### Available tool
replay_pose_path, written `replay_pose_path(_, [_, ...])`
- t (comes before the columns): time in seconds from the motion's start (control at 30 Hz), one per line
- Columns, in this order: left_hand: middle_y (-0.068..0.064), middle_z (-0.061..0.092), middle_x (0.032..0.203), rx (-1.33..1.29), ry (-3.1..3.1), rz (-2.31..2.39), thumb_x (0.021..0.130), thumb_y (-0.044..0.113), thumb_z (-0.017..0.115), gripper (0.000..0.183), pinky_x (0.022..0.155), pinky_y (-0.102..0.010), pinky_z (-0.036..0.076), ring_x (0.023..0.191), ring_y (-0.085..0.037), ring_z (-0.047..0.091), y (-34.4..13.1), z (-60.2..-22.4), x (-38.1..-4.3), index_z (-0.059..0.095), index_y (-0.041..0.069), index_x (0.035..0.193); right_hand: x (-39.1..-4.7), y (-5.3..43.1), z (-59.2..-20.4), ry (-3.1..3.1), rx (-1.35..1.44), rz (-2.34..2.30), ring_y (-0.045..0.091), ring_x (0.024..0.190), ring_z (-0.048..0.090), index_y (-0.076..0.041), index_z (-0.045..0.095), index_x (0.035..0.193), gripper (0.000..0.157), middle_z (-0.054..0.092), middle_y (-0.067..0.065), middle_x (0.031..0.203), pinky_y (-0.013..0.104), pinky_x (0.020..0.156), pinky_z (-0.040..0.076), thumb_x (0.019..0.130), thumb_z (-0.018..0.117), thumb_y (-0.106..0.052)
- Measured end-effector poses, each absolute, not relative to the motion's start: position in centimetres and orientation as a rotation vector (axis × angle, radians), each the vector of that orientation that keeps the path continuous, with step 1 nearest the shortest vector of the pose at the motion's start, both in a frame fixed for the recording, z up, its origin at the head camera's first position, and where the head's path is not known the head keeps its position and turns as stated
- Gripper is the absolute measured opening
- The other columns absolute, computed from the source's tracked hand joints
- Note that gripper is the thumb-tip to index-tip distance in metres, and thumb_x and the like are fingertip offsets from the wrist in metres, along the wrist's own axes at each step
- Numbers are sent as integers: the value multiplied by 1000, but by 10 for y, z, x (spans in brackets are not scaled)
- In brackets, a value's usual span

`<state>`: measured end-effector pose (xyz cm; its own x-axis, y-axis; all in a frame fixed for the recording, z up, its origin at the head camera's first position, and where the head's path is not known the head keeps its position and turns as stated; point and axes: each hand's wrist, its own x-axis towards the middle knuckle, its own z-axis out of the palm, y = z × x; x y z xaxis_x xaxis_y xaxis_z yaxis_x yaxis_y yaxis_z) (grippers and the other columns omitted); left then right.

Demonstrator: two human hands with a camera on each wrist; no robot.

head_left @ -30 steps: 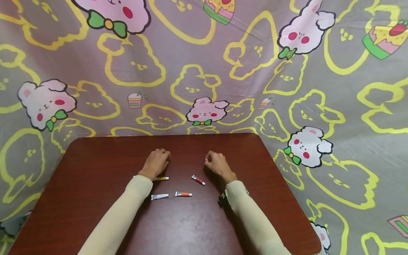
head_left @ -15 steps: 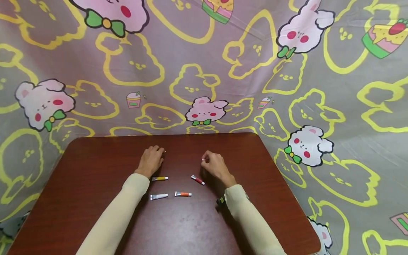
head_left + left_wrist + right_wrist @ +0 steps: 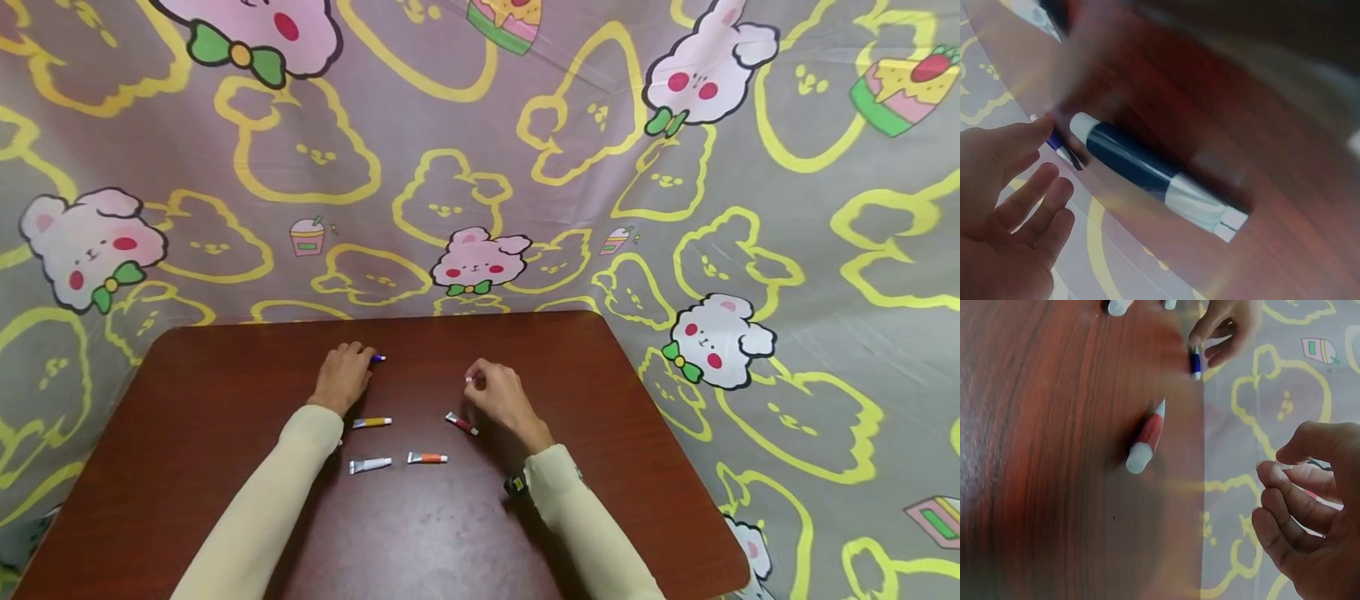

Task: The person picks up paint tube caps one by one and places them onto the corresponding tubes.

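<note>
Toward the back of the table, my left hand (image 3: 342, 377) has its fingers spread beside a small blue paint tube (image 3: 378, 358). In the left wrist view, one fingertip overlaps this tube (image 3: 1055, 140), and the other fingers stand apart. A dark blue tube (image 3: 1132, 157) lies nearer that wrist, mostly hidden by the sleeve in the head view. My right hand (image 3: 497, 392) hovers behind a red tube (image 3: 461, 424), its fingers loosely curled, thumb and index tips close together. Nothing clearly shows between them; a pale spot there is too small to tell.
Yellow (image 3: 372, 422), white (image 3: 371, 465) and orange (image 3: 427, 458) tubes lie on the reddish-brown table (image 3: 420, 533). A patterned cloth (image 3: 337, 200) hangs behind and beside it. A dark wrist device (image 3: 516, 485) shows at my right sleeve.
My left hand has moved left and slightly back, and the blue tube now shows beside it. My right hand has drifted slightly left. The yellow tube is less covered.
</note>
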<state>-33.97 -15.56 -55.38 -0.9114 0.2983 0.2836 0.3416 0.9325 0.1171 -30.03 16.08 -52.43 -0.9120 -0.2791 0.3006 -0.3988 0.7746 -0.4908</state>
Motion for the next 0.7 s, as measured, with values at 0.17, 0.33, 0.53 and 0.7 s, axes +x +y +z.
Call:
replay_pose_path(0.17, [-25, 71, 120, -483, -2827, -249, 94, 8, 82, 32, 94, -59, 55, 111, -47, 66, -156, -555, -344, 73, -1, 123, -294, 160, -521, -2744, 559, 833, 16, 83, 70, -12, 75, 98, 11, 77, -1, 88, 35, 79, 58, 88, 73, -10])
replay_pose_path(0.33, [-25, 71, 124, -465, -2867, -227, 95, 10, 81, 31, 95, -59, 55, 114, -46, 65, -157, -557, -346, 74, 0, 124, -290, 158, -519, -2748, 581, 844, 15, 84, 69, -13, 75, 98, 9, 76, -2, 88, 33, 79, 57, 89, 73, -10])
replay_pose_path(0.53, [-24, 71, 126, -464, -2898, -182, 97, 12, 80, 28, 96, -58, 55, 115, -45, 65, -154, -556, -348, 76, 2, 124, -283, 158, -519, -2750, 568, 847, 16, 84, 66, -13, 75, 96, 9, 74, -3, 86, 34, 79, 54, 88, 73, -11])
replay_pose_path(0.7, [-24, 71, 122, -481, -2887, -168, 98, 7, 76, 20, 93, -57, 55, 111, -45, 65, -151, -556, -351, 78, 1, 117, -279, 157, -519, -2743, 580, 813, 15, 84, 64, -13, 74, 96, 8, 73, -4, 85, 32, 78, 52, 88, 73, -12])
